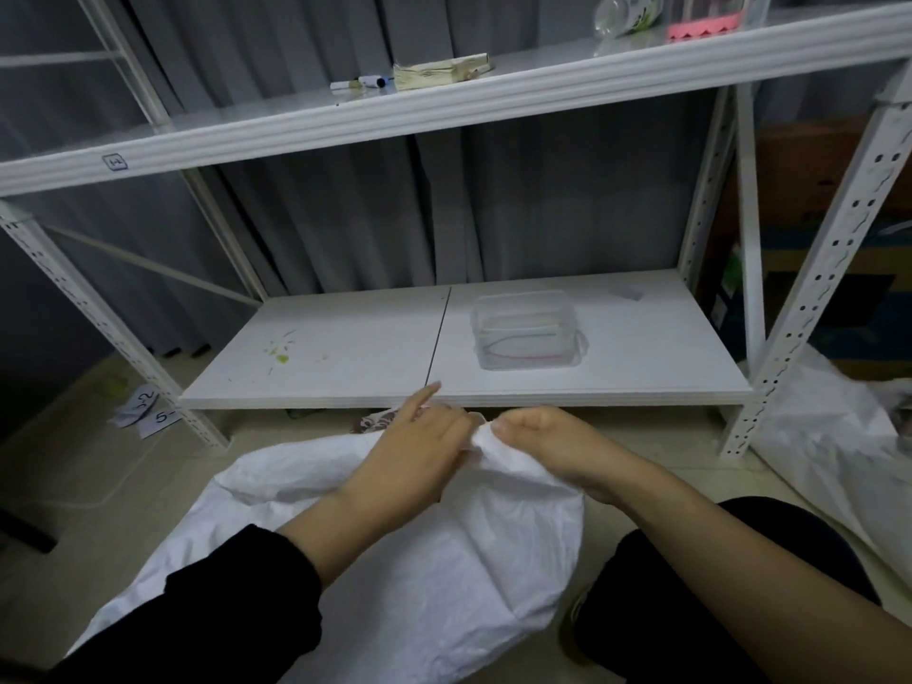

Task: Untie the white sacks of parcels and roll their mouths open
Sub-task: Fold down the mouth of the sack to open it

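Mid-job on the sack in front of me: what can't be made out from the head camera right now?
- Tie at the mouth of the white sack: head view, covered by the left hand and right hand.
- Its contents: head view, hidden by opaque fabric.
- Second sack, right: head view, cut by the frame edge and shelf post.
- Clear box contents: head view, blurred.

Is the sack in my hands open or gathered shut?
Gathered shut: the white sack narrows to a bunched neck pinched by left hand and right hand.
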